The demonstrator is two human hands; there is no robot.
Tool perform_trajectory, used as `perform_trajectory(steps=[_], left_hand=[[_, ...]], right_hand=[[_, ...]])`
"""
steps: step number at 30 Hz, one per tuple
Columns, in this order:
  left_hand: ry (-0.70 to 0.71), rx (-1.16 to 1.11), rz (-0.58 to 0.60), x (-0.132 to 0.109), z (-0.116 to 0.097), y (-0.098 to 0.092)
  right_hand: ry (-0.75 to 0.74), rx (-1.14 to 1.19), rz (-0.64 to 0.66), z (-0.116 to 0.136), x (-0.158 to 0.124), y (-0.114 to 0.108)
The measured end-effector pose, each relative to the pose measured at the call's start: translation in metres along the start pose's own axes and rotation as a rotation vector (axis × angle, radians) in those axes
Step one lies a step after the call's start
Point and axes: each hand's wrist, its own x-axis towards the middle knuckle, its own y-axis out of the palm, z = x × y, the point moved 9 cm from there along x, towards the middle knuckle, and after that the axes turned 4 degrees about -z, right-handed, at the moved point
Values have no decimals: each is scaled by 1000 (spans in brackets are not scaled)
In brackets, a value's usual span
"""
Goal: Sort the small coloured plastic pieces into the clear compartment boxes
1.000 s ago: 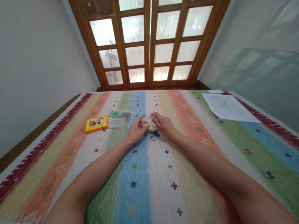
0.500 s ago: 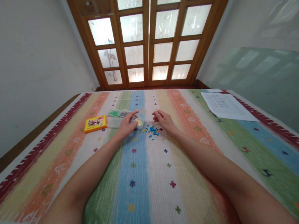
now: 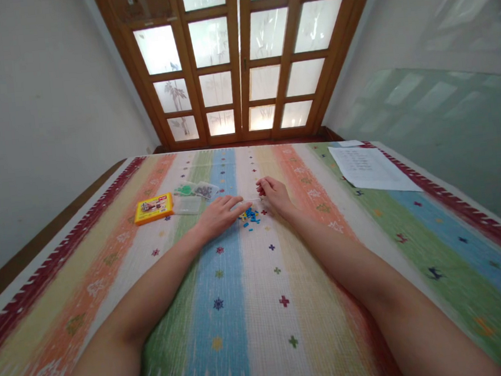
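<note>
My left hand (image 3: 223,215) reaches in from the left, its fingers and thumb pointing right. It appears to grip a clear plastic box (image 3: 253,199), of which only a faint edge shows between the hands. My right hand (image 3: 277,196) is closed just to the right, fingers curled with the tips together; what they hold, if anything, is too small to make out. Small blue and yellow toy bricks (image 3: 250,216) lie in a loose heap on the cloth, just below and between the hands. My left thumb partly covers the heap.
Left of my hands lie clear containers with green pieces (image 3: 184,189) and dark pieces (image 3: 205,190), a translucent white lid (image 3: 185,205) and a yellow box (image 3: 154,208). A printed sheet (image 3: 370,168) lies at the right. A striped tablecloth (image 3: 223,344) covers the table.
My left hand has moved right and nearer, over the heap's left edge. The clear box with yellow pieces no longer shows where it lay. My right hand stays curled; the view has shifted slightly.
</note>
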Motion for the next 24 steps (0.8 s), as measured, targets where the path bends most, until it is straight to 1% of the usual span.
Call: perform_trajectory(steps=[2, 4, 7, 9, 11, 13, 15, 17, 21, 24], left_hand=[[13, 14, 5, 0, -2, 0], [7, 19, 0, -3, 2, -1], [-39, -1, -37, -8, 17, -5], [-97, -44, -79, -11, 31, -11], [-194, -101, -135, -15, 51, -19], [-339, -166, -212, -24, 79, -30], [-513, -225, -299, -39, 111, -38], [-648, -258, -342, -57, 141, -42], [-799, -380, -276, -89, 182, -31], [-848, -441, -207, -106, 195, -22]], right_hand=[[12, -10, 3, -2, 0, 0], [12, -20, 9, -3, 0, 1], [0, -24, 14, -4, -1, 3], [-11, -21, 24, -5, -1, 4], [-18, -23, 32, -6, -1, 4], [-16, -44, 50, -7, -2, 5], [-27, -98, 85, -8, -4, 8], [-74, -189, 137, -5, -6, 15], [-221, -357, 246, 3, -10, 37], [-315, -431, 343, 8, -8, 62]])
